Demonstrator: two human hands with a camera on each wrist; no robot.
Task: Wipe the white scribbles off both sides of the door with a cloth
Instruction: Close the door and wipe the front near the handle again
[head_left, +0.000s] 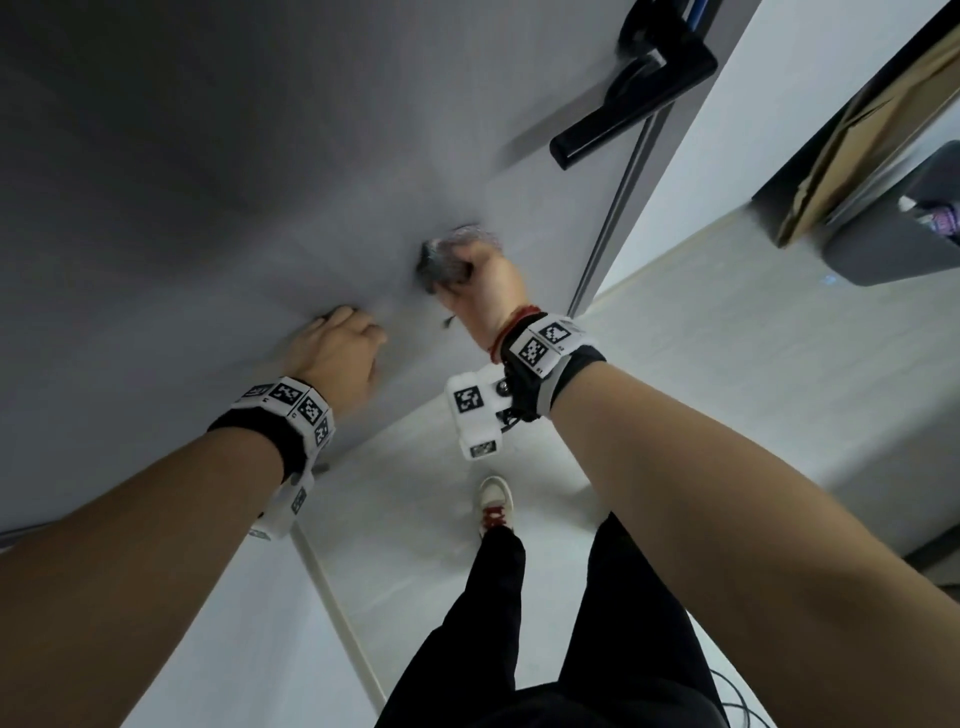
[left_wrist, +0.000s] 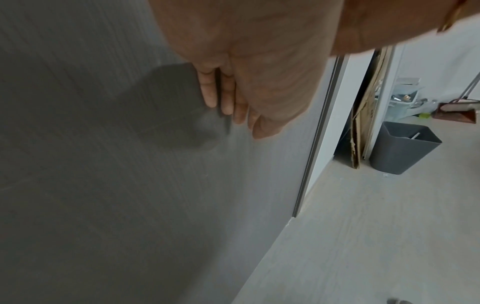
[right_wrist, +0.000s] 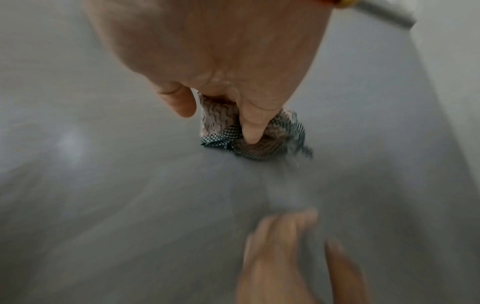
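A grey door (head_left: 208, 182) fills the head view, its black lever handle (head_left: 631, 98) at the upper right. My right hand (head_left: 483, 283) grips a bunched grey patterned cloth (head_left: 447, 257) and presses it against the door face below the handle; in the right wrist view the cloth (right_wrist: 221, 123) sits under my curled fingers (right_wrist: 250, 125), blurred. My left hand (head_left: 340, 345) lies flat on the door to the lower left of the cloth, its straight fingers (left_wrist: 228, 98) touching the surface. No white scribbles show clearly on the door; a faint pale smear (right_wrist: 70, 144) appears in the blurred right wrist view.
The door's free edge (head_left: 608, 218) stands to the right, with a white wall beyond. A grey bin (left_wrist: 400, 146) and flattened cardboard (left_wrist: 363, 115) stand past the door edge. Light floor (head_left: 727, 389) lies below; my legs and a shoe (head_left: 493, 501) are beneath my arms.
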